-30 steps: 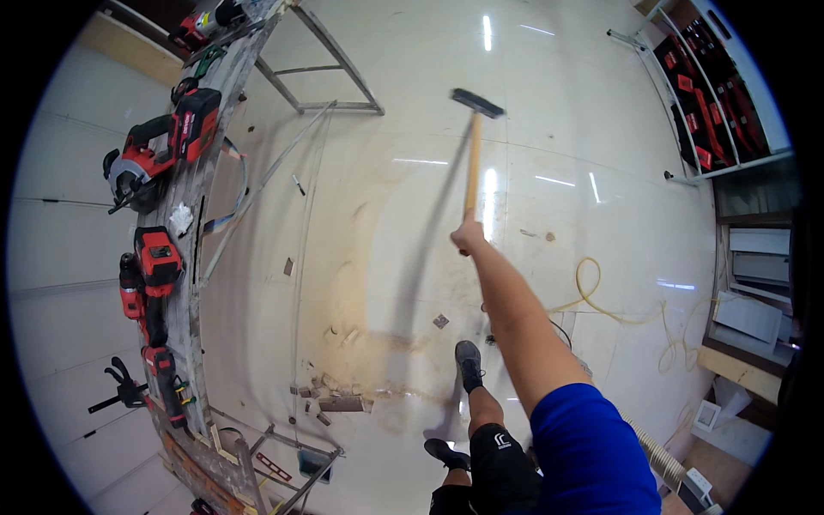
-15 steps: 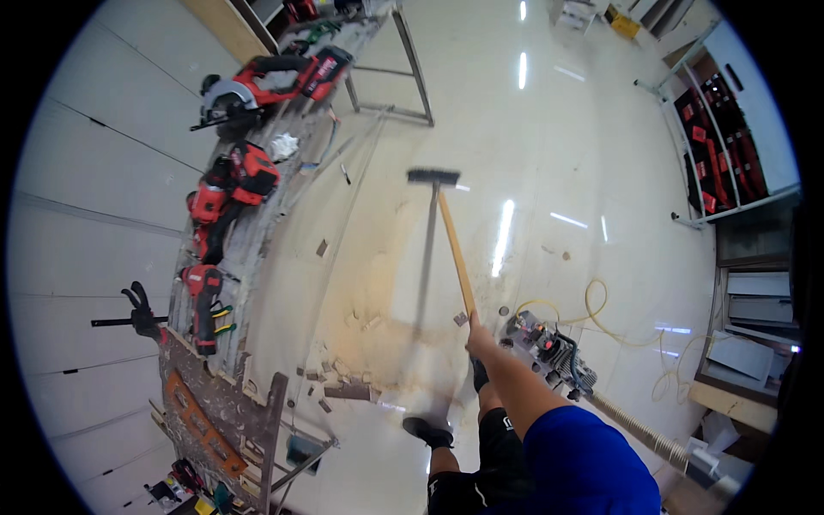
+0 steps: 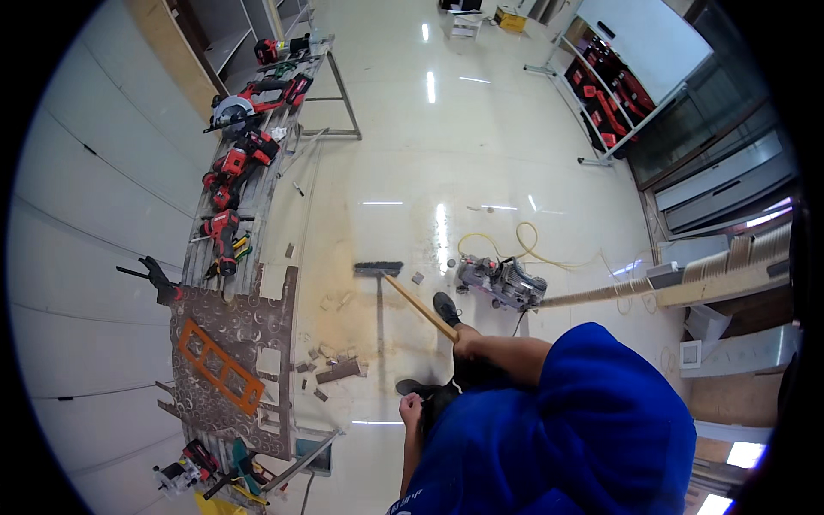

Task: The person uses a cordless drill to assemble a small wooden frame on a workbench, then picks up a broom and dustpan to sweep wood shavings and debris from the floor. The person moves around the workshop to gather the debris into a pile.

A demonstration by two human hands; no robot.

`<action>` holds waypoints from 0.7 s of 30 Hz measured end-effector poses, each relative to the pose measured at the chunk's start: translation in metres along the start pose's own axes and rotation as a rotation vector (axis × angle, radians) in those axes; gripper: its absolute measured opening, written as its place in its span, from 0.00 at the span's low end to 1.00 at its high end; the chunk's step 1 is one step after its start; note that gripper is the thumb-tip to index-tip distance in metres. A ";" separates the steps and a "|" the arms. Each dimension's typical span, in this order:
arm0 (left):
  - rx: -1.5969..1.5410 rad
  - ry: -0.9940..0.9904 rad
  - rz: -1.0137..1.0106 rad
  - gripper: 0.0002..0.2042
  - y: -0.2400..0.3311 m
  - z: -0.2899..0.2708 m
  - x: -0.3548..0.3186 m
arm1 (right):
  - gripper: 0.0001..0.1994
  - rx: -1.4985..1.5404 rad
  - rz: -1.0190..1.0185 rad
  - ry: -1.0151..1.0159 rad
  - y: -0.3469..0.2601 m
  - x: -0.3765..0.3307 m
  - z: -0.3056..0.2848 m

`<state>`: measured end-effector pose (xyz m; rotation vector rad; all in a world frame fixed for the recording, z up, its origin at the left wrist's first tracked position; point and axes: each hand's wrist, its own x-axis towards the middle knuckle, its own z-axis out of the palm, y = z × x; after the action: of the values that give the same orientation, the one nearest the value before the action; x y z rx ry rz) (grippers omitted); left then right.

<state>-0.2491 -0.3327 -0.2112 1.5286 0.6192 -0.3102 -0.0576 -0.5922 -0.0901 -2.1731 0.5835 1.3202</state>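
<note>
My right hand [image 3: 466, 344] is wrapped round the pale wooden handle of a broom [image 3: 419, 305]. Its dark, wide brush head [image 3: 378, 269] rests on the floor ahead of my feet. Close to my thigh, my left hand [image 3: 412, 409] has its fingers curled in, with nothing visible in them and apart from the handle. Sawdust [image 3: 339, 322] is spread over the floor left of the broom. Small wood offcuts [image 3: 322, 354] and a larger brown piece [image 3: 338, 371] lie among it, beside the workbench.
A bench [image 3: 249, 202] at left carries several red power tools. Nearer, a patterned brown board [image 3: 219, 330] bears an orange template [image 3: 220, 367]. Right of my foot stands a compressor-like machine [image 3: 502, 281] with a yellow hose [image 3: 536, 249] and a ribbed duct [image 3: 601, 292]. A wheeled whiteboard [image 3: 648, 39] stands farther back.
The broom head has come nearer my feet, its handle slanting more to the right. My left hand has come into view. The view has shifted, showing more of my torso.
</note>
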 end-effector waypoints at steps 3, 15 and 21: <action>-0.103 -0.154 -0.112 0.10 0.002 -0.015 -0.008 | 0.09 0.274 0.045 0.034 0.035 -0.013 -0.037; 1.201 -0.135 0.253 0.11 0.053 -0.024 0.070 | 0.20 0.471 -0.229 0.526 0.035 0.048 -0.293; 1.129 -0.157 -0.062 0.08 0.161 -0.007 0.138 | 0.14 0.763 -0.151 0.421 0.027 0.107 -0.447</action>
<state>-0.0484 -0.2931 -0.1536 2.5188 0.3538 -0.9209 0.2721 -0.9058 -0.0204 -1.7795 0.8848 0.4268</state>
